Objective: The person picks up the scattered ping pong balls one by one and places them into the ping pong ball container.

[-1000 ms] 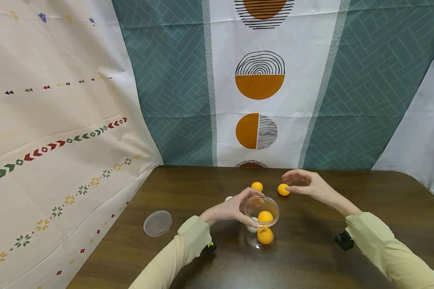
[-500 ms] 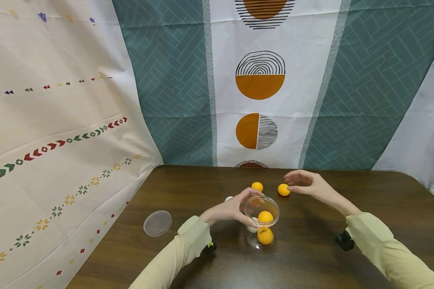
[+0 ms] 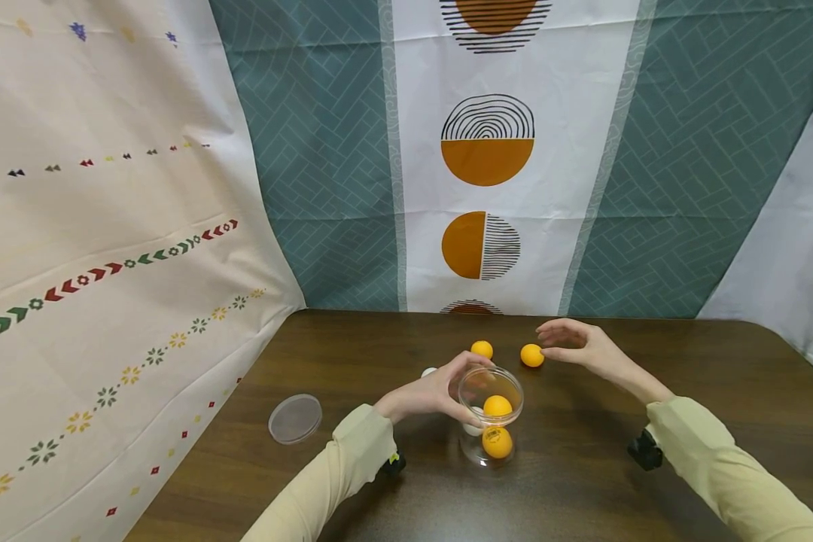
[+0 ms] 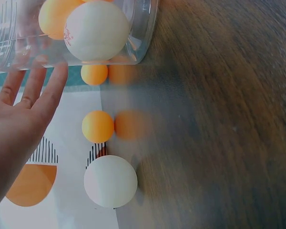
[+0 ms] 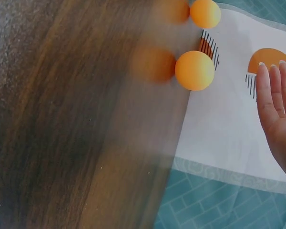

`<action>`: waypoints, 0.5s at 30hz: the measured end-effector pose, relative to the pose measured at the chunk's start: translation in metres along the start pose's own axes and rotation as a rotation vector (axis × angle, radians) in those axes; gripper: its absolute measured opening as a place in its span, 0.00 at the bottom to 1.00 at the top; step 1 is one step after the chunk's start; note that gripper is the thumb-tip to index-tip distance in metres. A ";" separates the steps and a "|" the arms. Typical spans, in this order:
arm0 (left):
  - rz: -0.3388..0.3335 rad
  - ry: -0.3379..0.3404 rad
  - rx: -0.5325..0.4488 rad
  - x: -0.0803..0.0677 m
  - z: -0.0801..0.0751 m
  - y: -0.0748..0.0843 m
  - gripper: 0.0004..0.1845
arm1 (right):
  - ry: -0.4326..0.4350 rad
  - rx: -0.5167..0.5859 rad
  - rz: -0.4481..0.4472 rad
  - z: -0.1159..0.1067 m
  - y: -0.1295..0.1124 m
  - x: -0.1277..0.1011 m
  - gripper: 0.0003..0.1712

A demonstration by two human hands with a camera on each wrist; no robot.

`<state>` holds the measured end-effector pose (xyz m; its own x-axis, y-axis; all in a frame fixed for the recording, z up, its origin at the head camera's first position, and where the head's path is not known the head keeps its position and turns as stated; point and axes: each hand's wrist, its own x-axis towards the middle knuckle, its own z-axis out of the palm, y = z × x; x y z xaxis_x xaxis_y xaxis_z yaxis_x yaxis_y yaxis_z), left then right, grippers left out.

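Observation:
My left hand [image 3: 439,393] grips a clear plastic jar [image 3: 519,400] near its rim, thumb in front and fingers behind. Inside the jar lie a white ball [image 4: 97,31] and orange ping-pong balls [image 3: 497,443]; its top is uncovered. My right hand [image 3: 574,348] hovers with loosely bent fingers just right of an orange ping-pong ball [image 3: 531,355] on the table, holding nothing. In the right wrist view, that hand's fingers [image 5: 263,95] are apart from the orange balls. Another orange ball [image 3: 482,350] sits behind the jar. A white ball [image 4: 110,181] is partly hidden behind my left hand in the head view.
A round translucent lid [image 3: 295,419] lies flat on the dark wooden table [image 3: 583,482], left of the jar. Patterned cloths [image 3: 325,188] hang behind the table and along its left side.
My right hand has shifted slightly to the right, a little away from the nearer orange ball. My left hand and the jar have stayed where they were.

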<state>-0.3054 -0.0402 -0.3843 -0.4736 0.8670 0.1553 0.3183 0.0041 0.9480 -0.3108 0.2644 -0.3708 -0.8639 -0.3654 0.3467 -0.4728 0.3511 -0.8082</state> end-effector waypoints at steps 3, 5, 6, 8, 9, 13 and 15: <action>-0.007 0.005 0.012 0.000 0.000 0.000 0.38 | 0.004 0.001 0.008 0.000 0.001 0.000 0.23; -0.010 0.008 0.018 0.000 0.000 0.001 0.38 | 0.004 -0.002 0.008 0.000 0.001 0.000 0.24; -0.010 0.008 0.019 0.000 0.000 0.001 0.38 | 0.003 -0.004 0.007 0.000 0.001 0.000 0.23; -0.009 0.009 0.020 0.000 0.000 0.000 0.38 | 0.000 -0.003 0.003 0.000 0.000 0.000 0.23; -0.010 0.009 0.021 0.000 0.000 0.000 0.38 | 0.000 -0.003 0.002 0.000 0.000 0.000 0.23; -0.005 0.007 0.025 0.001 0.000 -0.001 0.38 | -0.001 0.001 0.002 0.000 -0.001 0.001 0.23; -0.004 0.006 0.025 0.001 -0.001 -0.001 0.38 | -0.001 0.001 0.007 0.000 -0.001 0.001 0.23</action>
<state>-0.3065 -0.0398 -0.3849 -0.4795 0.8641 0.1529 0.3363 0.0200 0.9415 -0.3111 0.2636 -0.3697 -0.8671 -0.3635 0.3406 -0.4664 0.3525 -0.8113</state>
